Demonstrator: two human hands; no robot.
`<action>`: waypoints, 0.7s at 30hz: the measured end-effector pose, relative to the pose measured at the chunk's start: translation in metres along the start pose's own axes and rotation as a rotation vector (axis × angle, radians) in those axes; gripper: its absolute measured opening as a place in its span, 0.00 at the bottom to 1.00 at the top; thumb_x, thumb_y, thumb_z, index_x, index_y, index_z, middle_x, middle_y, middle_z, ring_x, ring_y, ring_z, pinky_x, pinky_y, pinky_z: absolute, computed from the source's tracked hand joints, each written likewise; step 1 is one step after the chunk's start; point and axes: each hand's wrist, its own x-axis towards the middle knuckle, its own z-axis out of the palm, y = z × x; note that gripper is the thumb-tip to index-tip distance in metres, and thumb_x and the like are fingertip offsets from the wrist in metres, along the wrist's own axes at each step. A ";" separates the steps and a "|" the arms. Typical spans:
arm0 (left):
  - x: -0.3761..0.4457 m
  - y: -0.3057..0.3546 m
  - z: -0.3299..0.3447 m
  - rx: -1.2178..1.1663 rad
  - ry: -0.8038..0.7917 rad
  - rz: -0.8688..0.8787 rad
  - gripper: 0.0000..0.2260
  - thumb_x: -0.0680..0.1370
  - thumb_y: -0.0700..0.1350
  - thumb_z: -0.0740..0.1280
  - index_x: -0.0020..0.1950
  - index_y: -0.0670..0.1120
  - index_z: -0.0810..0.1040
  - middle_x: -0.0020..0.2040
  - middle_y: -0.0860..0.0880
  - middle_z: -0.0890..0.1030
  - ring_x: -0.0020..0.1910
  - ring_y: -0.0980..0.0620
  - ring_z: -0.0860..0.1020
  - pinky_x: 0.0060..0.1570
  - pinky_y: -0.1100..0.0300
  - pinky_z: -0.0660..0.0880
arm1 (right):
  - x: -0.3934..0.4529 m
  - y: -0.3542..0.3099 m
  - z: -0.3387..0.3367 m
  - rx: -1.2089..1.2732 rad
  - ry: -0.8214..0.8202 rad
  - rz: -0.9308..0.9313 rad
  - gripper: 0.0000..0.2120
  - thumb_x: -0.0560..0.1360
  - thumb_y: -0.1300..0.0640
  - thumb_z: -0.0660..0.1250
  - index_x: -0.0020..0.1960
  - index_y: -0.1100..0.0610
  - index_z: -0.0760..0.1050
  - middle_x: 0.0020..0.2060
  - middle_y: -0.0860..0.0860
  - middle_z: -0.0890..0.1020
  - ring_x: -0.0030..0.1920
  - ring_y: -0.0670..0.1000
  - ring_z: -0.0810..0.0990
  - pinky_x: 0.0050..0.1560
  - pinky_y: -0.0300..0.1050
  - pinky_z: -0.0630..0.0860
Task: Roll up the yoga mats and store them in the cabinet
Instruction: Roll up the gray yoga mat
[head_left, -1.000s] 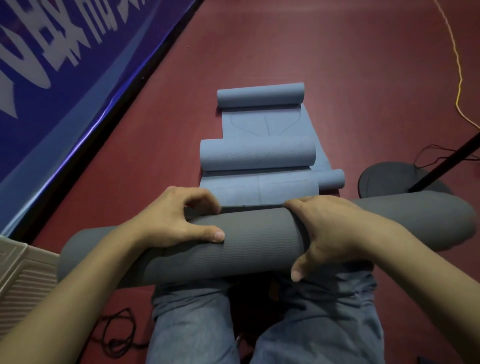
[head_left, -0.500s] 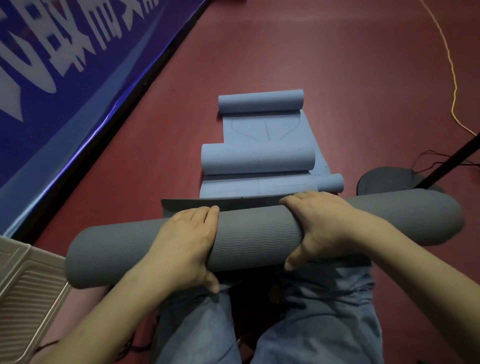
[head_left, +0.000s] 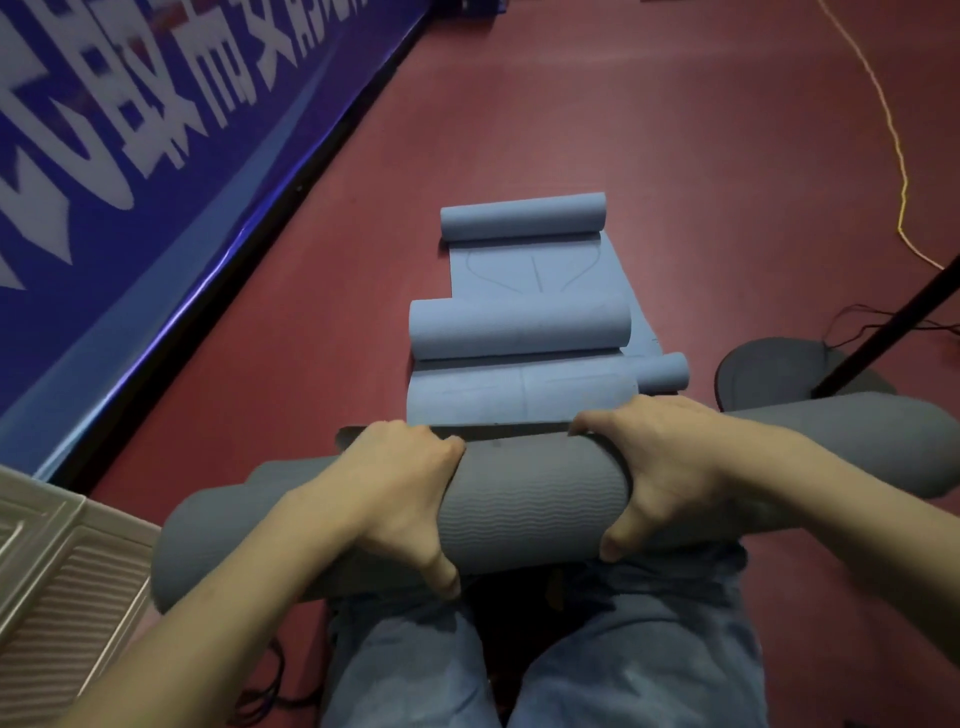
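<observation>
Your left hand and right hand both clamp over the rolled grey mat lying across your lap, fingers curled over the far side and thumbs pressed on the near side. Against a second ago, your left hand has shifted from a thumb-forward rest to a full wrap, and a flat grey tail edge now shows ahead of the roll. Fingertips are hidden behind the roll; the blue mats lie partly rolled on the red floor beyond.
</observation>
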 end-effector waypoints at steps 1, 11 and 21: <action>-0.002 0.002 -0.002 -0.028 -0.020 0.018 0.39 0.48 0.78 0.71 0.48 0.54 0.72 0.42 0.56 0.79 0.39 0.50 0.78 0.44 0.52 0.78 | -0.004 0.001 0.000 0.030 -0.029 0.003 0.44 0.51 0.27 0.77 0.63 0.41 0.70 0.48 0.41 0.79 0.48 0.46 0.79 0.48 0.43 0.77; -0.006 0.017 -0.006 -0.201 -0.133 0.095 0.37 0.47 0.76 0.76 0.44 0.53 0.74 0.39 0.56 0.78 0.37 0.54 0.77 0.42 0.53 0.79 | -0.020 0.011 0.009 0.168 -0.213 -0.015 0.41 0.51 0.26 0.78 0.59 0.42 0.74 0.47 0.39 0.81 0.49 0.43 0.80 0.52 0.45 0.79; 0.027 -0.004 -0.003 -0.381 -0.225 0.120 0.33 0.48 0.73 0.79 0.44 0.57 0.77 0.40 0.60 0.80 0.39 0.60 0.78 0.43 0.60 0.77 | -0.022 0.028 0.014 0.296 0.104 -0.042 0.37 0.53 0.32 0.82 0.55 0.43 0.70 0.51 0.36 0.68 0.58 0.39 0.67 0.56 0.39 0.70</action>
